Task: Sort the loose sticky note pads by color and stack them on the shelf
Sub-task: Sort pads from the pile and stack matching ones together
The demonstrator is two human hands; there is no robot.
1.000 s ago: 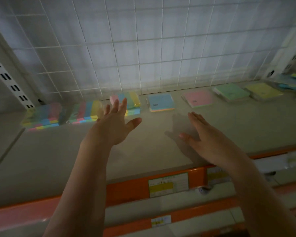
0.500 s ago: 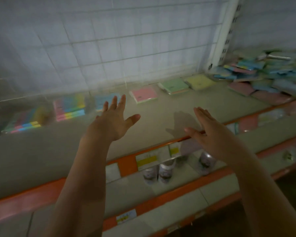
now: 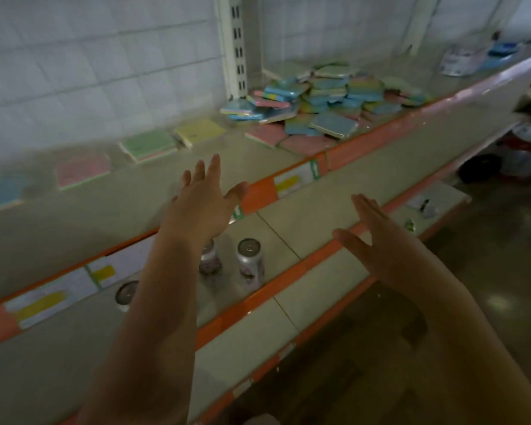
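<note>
While you face the shelf [image 3: 172, 194], the head view shows your left hand [image 3: 201, 207] and right hand [image 3: 377, 243] apart, fingers straight, holding nothing. Sorted single-color pads lie along the back; a loose pile of sticky note pads [image 3: 316, 99] sits farther right. They look light, stiff and flat: pinch one by its edges.

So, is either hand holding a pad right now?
No, the left hand and right hand are both open and empty, short of the loose pile of pads.
</note>
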